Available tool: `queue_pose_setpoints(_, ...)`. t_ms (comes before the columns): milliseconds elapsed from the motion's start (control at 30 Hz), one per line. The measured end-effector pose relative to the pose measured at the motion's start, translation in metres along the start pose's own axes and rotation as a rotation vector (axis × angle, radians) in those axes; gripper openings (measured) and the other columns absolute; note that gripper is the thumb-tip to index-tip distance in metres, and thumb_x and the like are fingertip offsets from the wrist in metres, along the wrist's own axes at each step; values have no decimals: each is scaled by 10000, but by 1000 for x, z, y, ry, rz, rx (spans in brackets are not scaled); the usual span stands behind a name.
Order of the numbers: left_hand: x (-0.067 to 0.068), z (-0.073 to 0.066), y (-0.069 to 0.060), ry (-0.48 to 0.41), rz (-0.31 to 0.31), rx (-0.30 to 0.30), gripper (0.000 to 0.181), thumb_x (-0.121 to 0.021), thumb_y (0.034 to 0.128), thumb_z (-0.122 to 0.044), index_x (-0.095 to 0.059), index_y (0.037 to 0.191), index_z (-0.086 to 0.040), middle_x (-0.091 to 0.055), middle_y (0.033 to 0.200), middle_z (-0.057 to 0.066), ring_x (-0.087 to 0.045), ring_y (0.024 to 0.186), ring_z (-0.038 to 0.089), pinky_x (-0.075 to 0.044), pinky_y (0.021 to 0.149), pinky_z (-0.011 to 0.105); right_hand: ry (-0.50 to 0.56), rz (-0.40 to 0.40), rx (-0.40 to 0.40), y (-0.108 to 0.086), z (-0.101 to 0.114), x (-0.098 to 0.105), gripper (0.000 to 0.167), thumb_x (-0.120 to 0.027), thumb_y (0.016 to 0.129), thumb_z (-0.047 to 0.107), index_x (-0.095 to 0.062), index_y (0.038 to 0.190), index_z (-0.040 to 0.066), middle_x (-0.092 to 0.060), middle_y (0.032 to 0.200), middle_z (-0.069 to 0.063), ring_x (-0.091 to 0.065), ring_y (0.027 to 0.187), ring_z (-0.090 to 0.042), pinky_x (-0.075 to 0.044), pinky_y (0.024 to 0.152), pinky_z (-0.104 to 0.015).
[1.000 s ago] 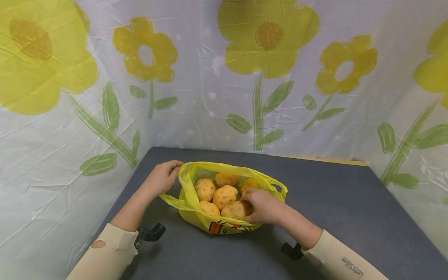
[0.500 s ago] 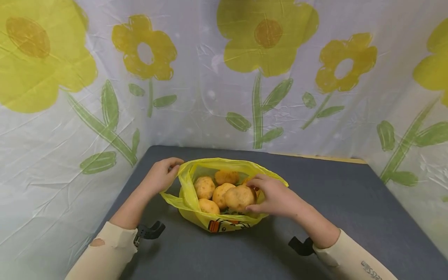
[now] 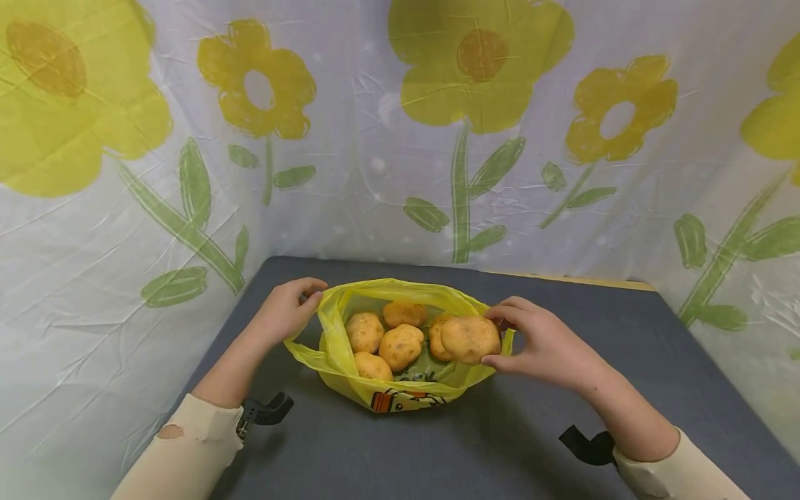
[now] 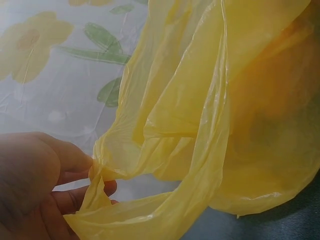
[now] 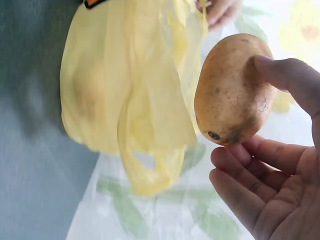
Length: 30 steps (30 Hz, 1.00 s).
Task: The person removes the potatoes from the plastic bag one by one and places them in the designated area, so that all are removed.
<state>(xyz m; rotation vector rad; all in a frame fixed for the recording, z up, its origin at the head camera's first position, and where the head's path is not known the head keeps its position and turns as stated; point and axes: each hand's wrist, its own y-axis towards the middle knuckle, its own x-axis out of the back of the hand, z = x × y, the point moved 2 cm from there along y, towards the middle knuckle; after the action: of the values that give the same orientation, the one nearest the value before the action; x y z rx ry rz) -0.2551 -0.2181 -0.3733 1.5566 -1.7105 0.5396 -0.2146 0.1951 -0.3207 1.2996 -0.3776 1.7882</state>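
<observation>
At ten o'clock, the left hand (image 3: 286, 314) pinches the handle (image 4: 155, 212) of the yellow bag (image 3: 350, 390), seemingly to hold its mouth wide. At three o'clock, the right hand (image 3: 550, 344) pinches one potato (image 3: 473, 340) by its outer end, likely to avoid the other potatoes (image 3: 401, 347) inside.

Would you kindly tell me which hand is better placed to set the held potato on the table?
Probably the right hand: it grips that potato, while the left hand pinches the yellow bag by its left side.
</observation>
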Motion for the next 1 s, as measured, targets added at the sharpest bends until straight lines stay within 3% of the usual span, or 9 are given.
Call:
queue_pose_setpoints(233,1,-1,-1,8,3,7,332,-519,1088,-161,-627,1365,-12,-674,1160,166,-650,919,283,-519,702,419,-8,-30,-54,-16,-13,26,495,-906,808,324,-710,1215,124,-607,1173,25,-613,1010,-141,-553,844,-385)
queue_pose_setpoints(500,0,-3,-2,7,5,7,327,-526,1087,-174,-635,1358,-26,-676,1131,144,-645,906,273,-520,697,411,-51,-52,-135,-36,-36,52,554,-898,811,364,-695,1238,75,-603,1220,-60,-648,1037,-219,-548,836,-412)
queue_pose_setpoints(1000,2,-2,-3,15,9,2,326,-528,1084,-165,-631,1359,-22,-672,1069,112,-632,861,237,-505,659,389,-66,-25,-281,-52,-84,61,632,-879,827,395,-661,1252,-18,-593,1191,-157,-628,1032,-333,-504,904,-599)
